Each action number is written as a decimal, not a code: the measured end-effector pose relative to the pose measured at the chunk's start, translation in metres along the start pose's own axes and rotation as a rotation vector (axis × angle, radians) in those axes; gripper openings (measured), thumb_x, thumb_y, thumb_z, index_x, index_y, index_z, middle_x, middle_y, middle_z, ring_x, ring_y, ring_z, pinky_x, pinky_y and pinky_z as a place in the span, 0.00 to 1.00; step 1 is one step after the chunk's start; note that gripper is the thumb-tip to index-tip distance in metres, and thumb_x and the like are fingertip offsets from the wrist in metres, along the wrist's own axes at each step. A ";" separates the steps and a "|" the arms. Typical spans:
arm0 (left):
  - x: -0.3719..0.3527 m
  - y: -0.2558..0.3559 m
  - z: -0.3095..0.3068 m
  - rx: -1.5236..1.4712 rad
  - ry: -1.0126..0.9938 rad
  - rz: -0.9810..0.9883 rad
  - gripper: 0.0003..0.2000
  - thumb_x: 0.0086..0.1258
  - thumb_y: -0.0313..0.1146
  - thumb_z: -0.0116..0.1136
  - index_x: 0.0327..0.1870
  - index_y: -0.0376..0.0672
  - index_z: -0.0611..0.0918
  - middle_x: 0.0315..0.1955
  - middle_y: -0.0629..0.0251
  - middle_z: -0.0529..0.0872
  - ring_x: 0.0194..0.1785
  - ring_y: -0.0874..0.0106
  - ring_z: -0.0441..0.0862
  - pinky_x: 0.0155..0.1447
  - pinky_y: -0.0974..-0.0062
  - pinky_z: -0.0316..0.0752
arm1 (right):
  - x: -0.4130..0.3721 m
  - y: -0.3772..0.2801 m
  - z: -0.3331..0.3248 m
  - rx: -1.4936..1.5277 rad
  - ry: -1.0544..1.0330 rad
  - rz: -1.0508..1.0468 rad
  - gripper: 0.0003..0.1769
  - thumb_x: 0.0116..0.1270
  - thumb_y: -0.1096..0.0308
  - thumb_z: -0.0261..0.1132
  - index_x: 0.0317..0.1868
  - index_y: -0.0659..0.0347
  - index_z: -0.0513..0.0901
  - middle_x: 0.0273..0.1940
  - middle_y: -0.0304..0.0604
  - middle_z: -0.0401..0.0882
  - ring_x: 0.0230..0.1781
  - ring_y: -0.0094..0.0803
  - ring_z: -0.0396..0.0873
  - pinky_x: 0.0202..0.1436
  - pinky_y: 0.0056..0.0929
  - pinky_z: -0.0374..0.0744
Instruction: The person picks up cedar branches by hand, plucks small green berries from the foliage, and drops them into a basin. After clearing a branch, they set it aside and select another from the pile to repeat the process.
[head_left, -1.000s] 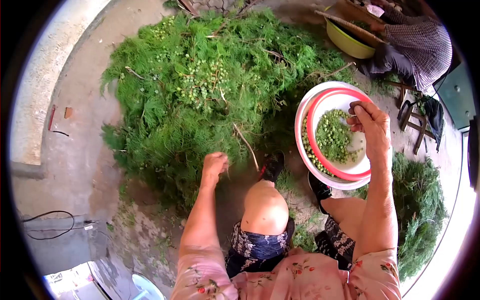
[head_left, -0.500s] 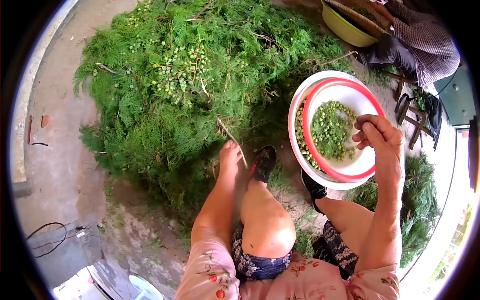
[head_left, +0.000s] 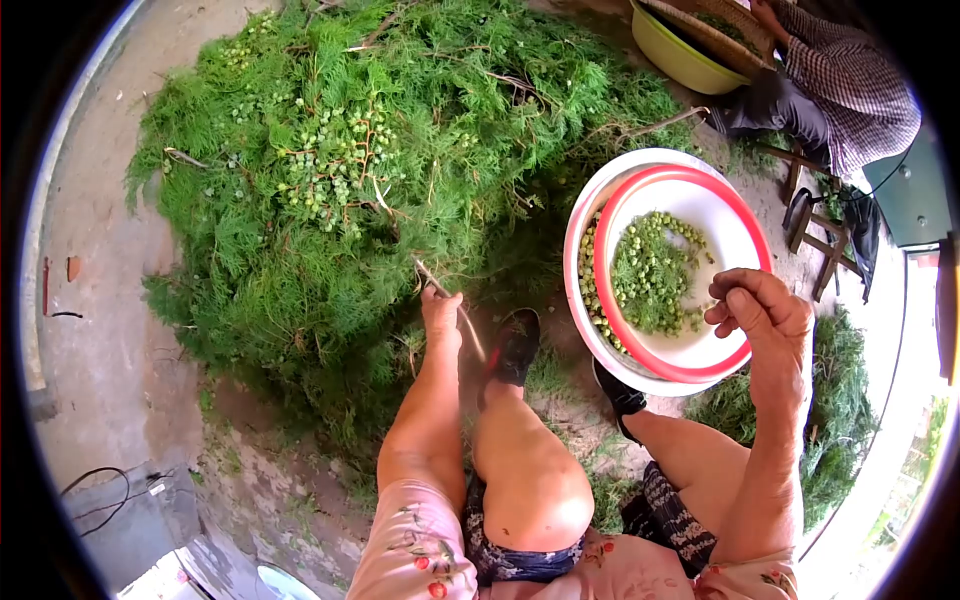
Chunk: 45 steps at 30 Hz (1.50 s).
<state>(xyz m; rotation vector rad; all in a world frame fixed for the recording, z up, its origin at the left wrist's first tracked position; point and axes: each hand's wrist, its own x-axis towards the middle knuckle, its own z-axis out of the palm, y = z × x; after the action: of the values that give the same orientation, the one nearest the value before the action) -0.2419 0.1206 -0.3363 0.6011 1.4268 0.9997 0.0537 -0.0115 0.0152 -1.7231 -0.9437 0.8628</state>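
My left hand (head_left: 441, 312) is closed on a thin bare branch (head_left: 470, 330) at the near edge of a big heap of green sprigs (head_left: 330, 250). Clusters of pale green cones (head_left: 335, 165) show on the heap. My right hand (head_left: 762, 318) hangs over the right rim of a red-rimmed white basin (head_left: 735, 230), its fingers curled together; whatever they may hold is too small to make out. Green cones and leaf bits (head_left: 650, 275) lie in that basin, which rests inside a larger white basin (head_left: 583, 215) with more cones along its left side.
At the top right another person (head_left: 840, 90) sits beside a yellow-green tub (head_left: 680, 55) with a woven tray (head_left: 700, 30) on it. A wooden stool (head_left: 828, 240) stands below them. More sprigs (head_left: 835, 400) lie at the right. A black cable (head_left: 125, 490) lies at the lower left.
My left hand has shifted slightly left with the branch. My right hand is a little lower in the view, still over the basin's rim. The view itself has moved slightly.
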 end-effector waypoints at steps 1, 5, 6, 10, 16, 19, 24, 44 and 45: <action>-0.003 0.008 0.002 0.044 0.058 0.000 0.20 0.54 0.20 0.61 0.48 0.39 0.70 0.35 0.67 0.75 0.37 0.74 0.73 0.42 0.75 0.69 | 0.000 0.000 0.000 0.007 -0.002 -0.007 0.10 0.65 0.74 0.58 0.43 0.69 0.81 0.35 0.41 0.81 0.30 0.23 0.79 0.33 0.19 0.75; -0.021 0.028 -0.006 -0.072 0.142 -0.038 0.10 0.59 0.26 0.61 0.38 0.42 0.72 0.27 0.69 0.75 0.27 0.75 0.73 0.33 0.76 0.70 | 0.000 0.002 -0.001 0.023 0.008 -0.015 0.09 0.65 0.75 0.58 0.43 0.69 0.81 0.34 0.41 0.81 0.29 0.22 0.78 0.32 0.18 0.75; -0.026 0.030 -0.011 -0.107 0.109 -0.041 0.09 0.60 0.29 0.61 0.38 0.43 0.73 0.25 0.70 0.75 0.25 0.76 0.72 0.31 0.76 0.69 | 0.000 0.002 0.000 0.038 0.011 -0.013 0.09 0.65 0.75 0.57 0.43 0.68 0.81 0.34 0.41 0.81 0.29 0.21 0.78 0.32 0.18 0.75; -0.063 0.066 -0.025 -0.171 0.079 0.019 0.11 0.65 0.42 0.60 0.37 0.44 0.77 0.17 0.72 0.72 0.17 0.78 0.68 0.19 0.80 0.62 | -0.001 0.003 0.000 0.068 -0.021 -0.042 0.09 0.64 0.76 0.57 0.43 0.68 0.81 0.33 0.40 0.81 0.28 0.21 0.78 0.32 0.18 0.75; -0.112 0.121 -0.040 -0.145 0.245 0.053 0.17 0.68 0.49 0.53 0.31 0.42 0.76 0.14 0.74 0.69 0.14 0.82 0.62 0.16 0.83 0.52 | -0.004 0.004 0.001 0.076 -0.047 -0.045 0.09 0.65 0.74 0.57 0.41 0.67 0.81 0.32 0.40 0.80 0.28 0.21 0.78 0.30 0.18 0.75; -0.129 0.140 -0.049 -0.075 0.282 0.070 0.18 0.68 0.50 0.52 0.29 0.42 0.74 0.14 0.73 0.68 0.14 0.81 0.60 0.16 0.82 0.50 | -0.010 0.000 0.002 0.045 -0.049 -0.005 0.11 0.66 0.73 0.56 0.45 0.68 0.80 0.34 0.40 0.80 0.28 0.22 0.78 0.31 0.19 0.74; -0.165 0.161 -0.062 0.032 0.283 0.276 0.19 0.68 0.50 0.52 0.26 0.41 0.74 0.13 0.74 0.68 0.12 0.82 0.59 0.15 0.84 0.51 | -0.017 0.008 0.012 0.097 -0.017 -0.042 0.09 0.64 0.73 0.59 0.41 0.66 0.82 0.29 0.37 0.80 0.25 0.21 0.78 0.26 0.19 0.74; -0.367 0.237 -0.038 0.170 0.018 0.933 0.10 0.66 0.34 0.59 0.33 0.35 0.82 0.17 0.76 0.70 0.22 0.83 0.63 0.25 0.83 0.59 | -0.144 -0.178 0.058 -0.293 0.305 -1.160 0.14 0.55 0.78 0.63 0.43 0.65 0.79 0.46 0.49 0.77 0.52 0.45 0.73 0.56 0.38 0.71; -0.374 0.236 -0.040 0.155 0.001 0.930 0.09 0.66 0.33 0.59 0.32 0.34 0.82 0.17 0.76 0.70 0.22 0.83 0.64 0.26 0.83 0.60 | -0.141 -0.176 0.059 -0.439 0.375 -1.203 0.11 0.53 0.73 0.64 0.39 0.62 0.80 0.42 0.46 0.76 0.52 0.44 0.71 0.61 0.45 0.65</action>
<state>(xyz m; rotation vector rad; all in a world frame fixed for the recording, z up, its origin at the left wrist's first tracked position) -0.2781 -0.0871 0.0538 1.4481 1.2204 1.5993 -0.0982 -0.0692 0.1826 -1.2054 -1.6620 -0.4613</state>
